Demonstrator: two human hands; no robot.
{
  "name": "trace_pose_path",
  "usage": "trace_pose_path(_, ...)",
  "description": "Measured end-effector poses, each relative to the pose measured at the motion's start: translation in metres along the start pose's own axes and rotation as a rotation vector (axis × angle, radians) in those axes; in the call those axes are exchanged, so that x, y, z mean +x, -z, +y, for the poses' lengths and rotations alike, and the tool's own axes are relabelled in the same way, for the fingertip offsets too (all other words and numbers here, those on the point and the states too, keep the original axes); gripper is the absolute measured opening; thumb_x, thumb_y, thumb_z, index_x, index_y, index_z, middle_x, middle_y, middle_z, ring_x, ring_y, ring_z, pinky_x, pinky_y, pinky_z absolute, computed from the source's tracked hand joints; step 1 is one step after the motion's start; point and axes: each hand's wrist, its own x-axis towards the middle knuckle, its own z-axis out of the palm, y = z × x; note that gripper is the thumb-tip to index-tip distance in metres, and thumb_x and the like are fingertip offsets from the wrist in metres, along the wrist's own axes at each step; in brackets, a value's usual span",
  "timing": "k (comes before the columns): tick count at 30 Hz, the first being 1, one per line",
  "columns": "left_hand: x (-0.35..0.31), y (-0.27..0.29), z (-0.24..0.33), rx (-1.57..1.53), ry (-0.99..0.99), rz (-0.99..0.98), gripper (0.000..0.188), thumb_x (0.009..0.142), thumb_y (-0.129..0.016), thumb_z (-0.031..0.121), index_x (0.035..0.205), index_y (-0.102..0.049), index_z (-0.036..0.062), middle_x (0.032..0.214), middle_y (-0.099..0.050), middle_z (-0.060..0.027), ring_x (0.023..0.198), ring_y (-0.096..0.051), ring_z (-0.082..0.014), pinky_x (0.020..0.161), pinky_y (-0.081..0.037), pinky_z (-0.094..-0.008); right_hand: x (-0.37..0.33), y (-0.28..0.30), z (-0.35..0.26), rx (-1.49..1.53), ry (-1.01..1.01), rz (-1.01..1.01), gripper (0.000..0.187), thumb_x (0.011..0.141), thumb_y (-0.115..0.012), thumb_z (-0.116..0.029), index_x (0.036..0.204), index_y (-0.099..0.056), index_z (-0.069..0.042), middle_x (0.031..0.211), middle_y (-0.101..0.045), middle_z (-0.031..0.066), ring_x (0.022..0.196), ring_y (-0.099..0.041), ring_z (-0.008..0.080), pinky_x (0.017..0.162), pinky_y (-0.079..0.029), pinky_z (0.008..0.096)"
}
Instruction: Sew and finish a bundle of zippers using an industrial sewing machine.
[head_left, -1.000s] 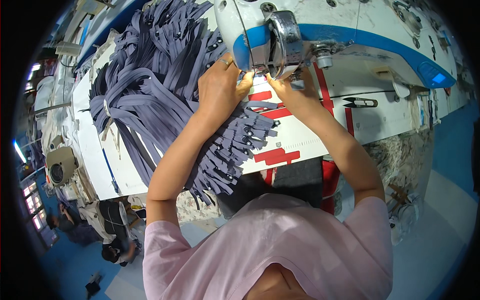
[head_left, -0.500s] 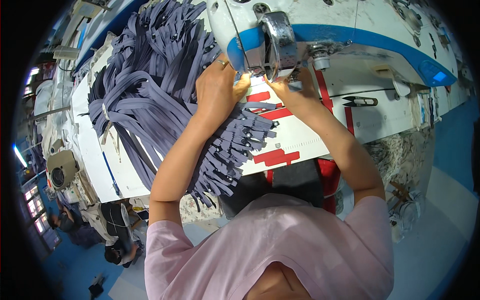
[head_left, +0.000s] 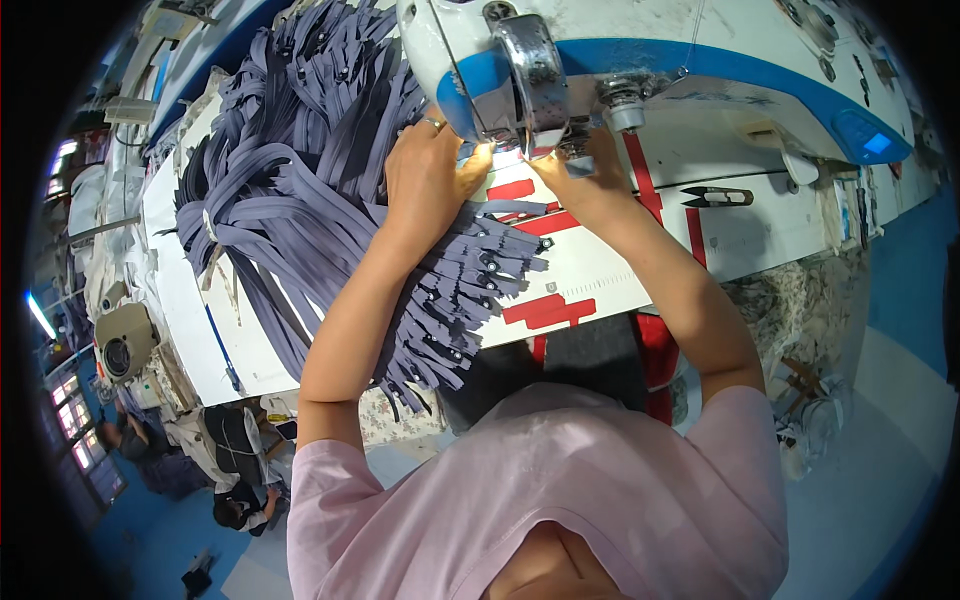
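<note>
Under the head of a white and blue sewing machine, my two hands meet close to the lit needle area. My left hand is closed, thumb and forefinger pinched just left of the presser foot, with a ring on one finger. Opposite it, my right hand pinches at the right side of the foot. Whatever lies between the fingertips is too small and too hidden to make out. A large bundle of grey-violet zippers covers the table on the left, its loose ends with sliders fanned below my left wrist.
Thread snips lie on the white table right of my right hand. Red tape strips mark the tabletop. A blue pen-like stick rests at the left edge. Other people are at the lower left.
The machine and both hands appear slightly farther left and up in the picture, as the view has shifted a little. Both hands keep their pinch beside the presser foot.
</note>
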Motion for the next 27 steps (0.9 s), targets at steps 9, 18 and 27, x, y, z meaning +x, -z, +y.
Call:
trace_pose_path(9,-0.001,0.001,0.001,-0.013,-0.005,0.024,0.021,0.079,-0.075,0.019,0.090,-0.067,0.0031,0.097,-0.065,-0.0113,0.078,-0.061,-0.0330,0.069,-0.049,-0.0428,0.002,0.015,-0.012,0.031,0.039,0.064,0.023,0.079,-0.069,-0.014,0.101,-0.069,-0.008,0.108,-0.063,0.0138,0.107,-0.056,0.0349,0.093,-0.046,0.0463)
trace_pose_path(18,0.002,0.011,0.007,0.052,0.030,0.045,0.019,0.083,-0.073,0.022,0.090,-0.069,0.0038,0.097,-0.065,-0.0106,0.082,-0.064,-0.0330,0.071,-0.051,-0.0422,0.000,0.000,-0.004,0.007,0.001,0.045,0.018,0.083,-0.071,-0.017,0.099,-0.068,-0.009,0.099,-0.064,0.0122,0.100,-0.059,0.0320,0.090,-0.047,0.0445)
trace_pose_path(27,-0.012,0.077,0.082,-0.369,-0.009,0.537,0.019,0.083,-0.077,0.013,0.098,-0.069,0.0052,0.097,-0.062,-0.0095,0.084,-0.060,-0.0215,0.075,-0.049,-0.0323,-0.008,0.012,-0.002,0.164,-0.106,0.037,0.015,0.088,-0.066,-0.015,0.096,-0.062,-0.002,0.091,-0.061,0.0150,0.090,-0.060,0.0344,0.082,-0.049,0.0440)
